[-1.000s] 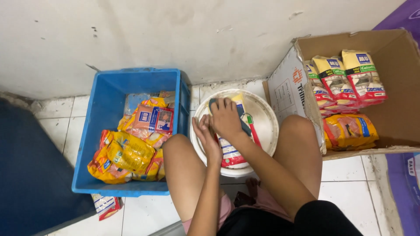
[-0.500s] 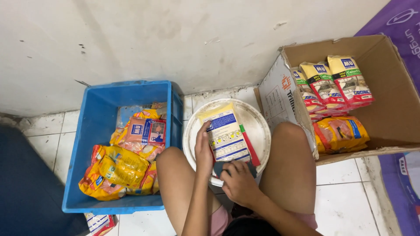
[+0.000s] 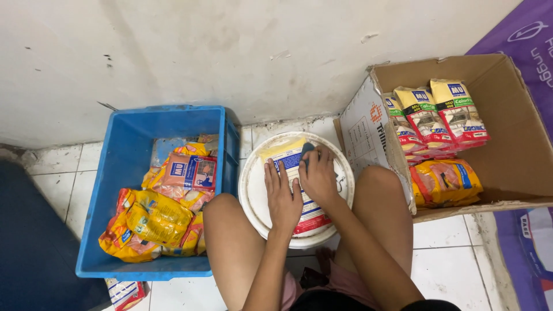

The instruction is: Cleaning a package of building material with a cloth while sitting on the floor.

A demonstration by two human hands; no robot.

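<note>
Head view – I see left hand flat, fingers spread on packet atop white bucket lid | right hand grip closed on dark cloth – pressed to packet top | blue crate left, cardboard box right.

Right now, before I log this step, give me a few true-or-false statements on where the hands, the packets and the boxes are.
1. Both hands rest on a packet lying on the white bucket lid. True: left hand and right hand press on it side by side.
2. The blue crate is empty. False: it holds a pile of yellow and orange packets.
3. The cardboard box stands to the person's right. True; packets lie in a row inside it.
4. The right hand is reaching into the cardboard box. False: it is on the packet on the lid, with a small dark thing under its fingertips.
</note>
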